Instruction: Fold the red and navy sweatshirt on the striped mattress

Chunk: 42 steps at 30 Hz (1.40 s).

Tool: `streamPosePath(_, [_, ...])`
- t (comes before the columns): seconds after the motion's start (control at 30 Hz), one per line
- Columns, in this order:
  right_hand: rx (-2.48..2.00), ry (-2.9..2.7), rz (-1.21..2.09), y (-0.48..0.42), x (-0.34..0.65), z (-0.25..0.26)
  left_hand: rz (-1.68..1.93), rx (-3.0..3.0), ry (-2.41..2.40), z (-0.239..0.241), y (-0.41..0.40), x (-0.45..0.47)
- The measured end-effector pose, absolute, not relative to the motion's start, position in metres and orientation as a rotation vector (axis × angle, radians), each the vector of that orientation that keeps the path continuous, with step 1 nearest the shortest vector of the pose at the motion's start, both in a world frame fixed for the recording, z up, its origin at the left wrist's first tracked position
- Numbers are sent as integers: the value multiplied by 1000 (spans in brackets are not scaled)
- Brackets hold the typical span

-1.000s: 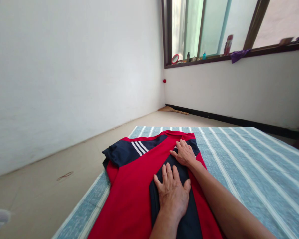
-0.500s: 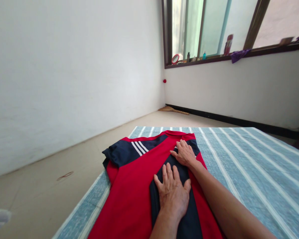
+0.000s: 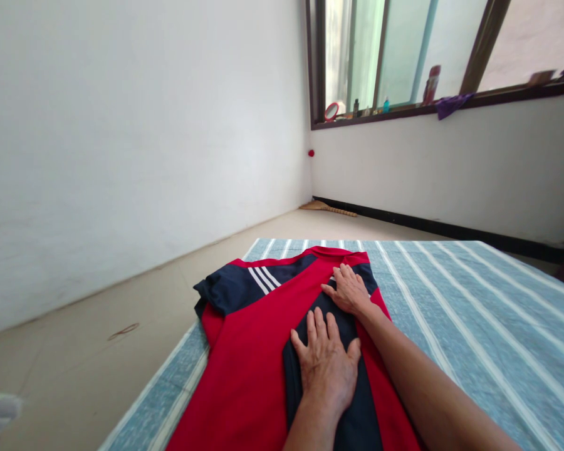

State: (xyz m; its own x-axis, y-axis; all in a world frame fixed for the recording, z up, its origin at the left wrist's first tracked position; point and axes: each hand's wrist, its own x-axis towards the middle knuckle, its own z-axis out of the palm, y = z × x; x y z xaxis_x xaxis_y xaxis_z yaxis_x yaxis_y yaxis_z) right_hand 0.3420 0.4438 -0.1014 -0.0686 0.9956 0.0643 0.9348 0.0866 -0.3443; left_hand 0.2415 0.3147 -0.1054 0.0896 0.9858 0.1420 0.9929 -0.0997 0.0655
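Note:
A red and navy sports top (image 3: 254, 363) with three white stripes at the shoulder lies spread on the striped cloth. One navy sleeve (image 3: 364, 401) is laid lengthwise over its red body on the right side. My left hand (image 3: 328, 363) rests flat on this sleeve, fingers spread, palm down. Farther up, my right hand (image 3: 348, 289) is pressed flat near the shoulder, its forearm crossing the red right edge. Neither hand grips the fabric. The lower end of the top runs out of view at the bottom.
A blue cloth with white stripes (image 3: 451, 300) covers the surface under the top. Beyond its left edge is a tiled floor (image 3: 169, 294) with a thin looped cord (image 3: 123, 331). A broom (image 3: 329, 208) lies in the corner. Bottles and a purple cloth (image 3: 451, 105) are on the windowsill.

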Motion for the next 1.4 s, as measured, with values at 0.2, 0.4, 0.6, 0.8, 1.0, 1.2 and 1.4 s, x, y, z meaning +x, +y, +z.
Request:
streamPosePath(0.2, [-1923,-2078,312,444,342,-101,-239,-2282,-2064,-106,314,242])
streamPosePath(0.4, [-1914,-2077,312,443,342,-101,-244,-2280,-2067,-107,314,242])
streamPosePath(0.6, [-1912,-2077,311,443,342,-101,-250,-2270,-2060,-107,315,242])
streamPosePath(0.8, [-1903,-2075,308,443,342,-101,-226,-2263,-2067,-106,315,242])
streamPosePath(1.0, [-1902,-2075,316,445,343,-103,-222,-2267,-2064,-105,315,242])
streamPosePath(1.2, [-1900,-2074,312,446,343,-104,-216,-2263,-2065,-106,315,243])
streamPosePath(1.4, [-1904,-2072,307,446,343,-103,-230,-2269,-2068,-107,316,242])
